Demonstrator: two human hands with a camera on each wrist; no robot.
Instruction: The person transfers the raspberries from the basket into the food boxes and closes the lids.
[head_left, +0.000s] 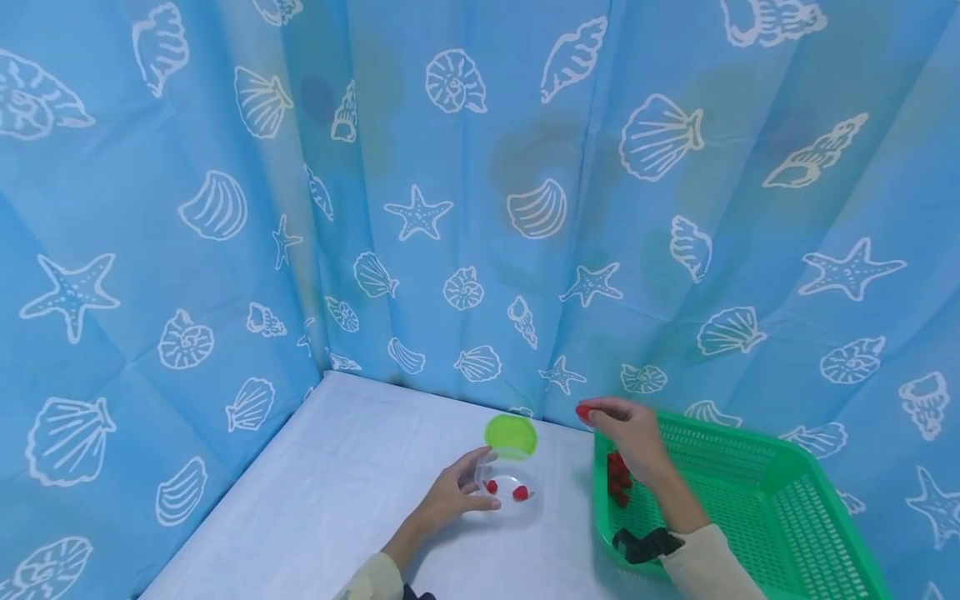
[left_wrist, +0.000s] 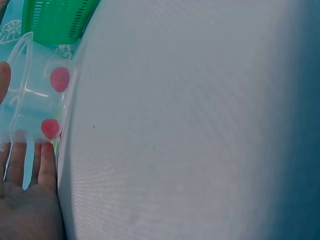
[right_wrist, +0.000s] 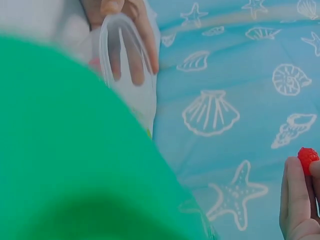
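Observation:
My left hand (head_left: pixel 448 498) grips a clear plastic container (head_left: pixel 510 470) from its left side, fingers along the wall and thumb at the front. Two red raspberries lie inside it, one to the left (head_left: pixel 491 486) and one to the right (head_left: pixel 521 493). Between thumb and fingers, my right hand (head_left: pixel 632 435) pinches another raspberry (right_wrist: pixel 307 159), held above the near-left corner area of a green basket (head_left: pixel 757 518). Several more raspberries (head_left: pixel 617 478) are at that basket's left side, partly hidden by the right arm.
Just behind the container lies a round lime-green lid (head_left: pixel 512 434) on the white tabletop (head_left: pixel 330 492). A blue curtain (head_left: pixel 480 150) with white shell prints hangs around the table's back and left. Dark straps (head_left: pixel 643 546) sit on the wrists.

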